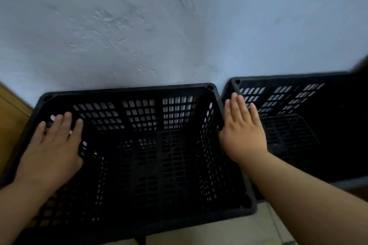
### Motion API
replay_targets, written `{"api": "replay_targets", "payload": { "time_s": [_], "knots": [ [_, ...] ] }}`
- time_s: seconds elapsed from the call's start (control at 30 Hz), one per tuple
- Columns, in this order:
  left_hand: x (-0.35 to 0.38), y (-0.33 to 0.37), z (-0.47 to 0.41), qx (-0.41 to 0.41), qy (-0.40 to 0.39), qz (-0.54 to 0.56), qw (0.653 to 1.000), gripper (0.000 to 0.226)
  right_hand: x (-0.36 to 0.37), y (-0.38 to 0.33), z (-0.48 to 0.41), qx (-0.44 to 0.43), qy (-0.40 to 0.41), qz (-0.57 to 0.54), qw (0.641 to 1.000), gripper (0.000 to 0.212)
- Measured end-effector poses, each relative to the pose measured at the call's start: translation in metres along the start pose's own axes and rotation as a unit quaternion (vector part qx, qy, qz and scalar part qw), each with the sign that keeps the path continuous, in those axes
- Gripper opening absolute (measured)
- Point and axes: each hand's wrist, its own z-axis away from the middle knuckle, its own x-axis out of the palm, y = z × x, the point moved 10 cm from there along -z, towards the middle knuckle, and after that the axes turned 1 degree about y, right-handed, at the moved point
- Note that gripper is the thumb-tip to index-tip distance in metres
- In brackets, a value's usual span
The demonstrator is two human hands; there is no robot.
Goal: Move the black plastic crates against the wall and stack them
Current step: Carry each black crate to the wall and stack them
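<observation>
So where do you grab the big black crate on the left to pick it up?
Take the left crate by the thick top rim of its two short sides, one hand from each side. That is where the left hand and right hand now rest flat. The rim looks solid, and the mesh walls give fingers holes.

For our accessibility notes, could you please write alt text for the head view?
Two open hands, left hand and right hand, rest on the side rims of a black perforated plastic crate against a pale wall, beside another black plastic crate.
</observation>
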Motion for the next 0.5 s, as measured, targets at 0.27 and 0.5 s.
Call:
{"api": "replay_targets", "payload": {
  "time_s": [0.27,0.5],
  "knots": [
    [-0.176,0.239,-0.033,0.091,0.174,0.044,0.980,0.076,-0.024,0.223,0.006,0.094,-0.004,0.087,0.992,0.063],
    [-0.168,0.404,-0.086,0.065,0.118,0.029,0.990,0.079,0.040,0.422,-0.002,0.099,-0.066,0.124,0.985,0.063]
  ]
}}
